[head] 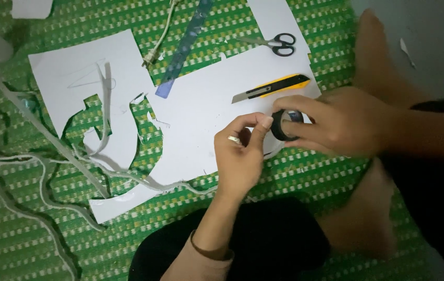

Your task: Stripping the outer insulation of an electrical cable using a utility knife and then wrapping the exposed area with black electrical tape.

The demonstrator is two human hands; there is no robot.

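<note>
Over the white sheet's [196,109] right edge, my right hand [344,122] gripped a black tape roll [284,125]; my left hand [240,153] pinched at its rim.

No packages, labels, signs or screens show anywhere in this view.

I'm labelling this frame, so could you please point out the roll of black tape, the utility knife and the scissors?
roll of black tape [279,130]: head view, on its dark outer rim.
utility knife [279,85]: head view, on its yellow body.
scissors [283,43]: head view, on the black handles.
</note>
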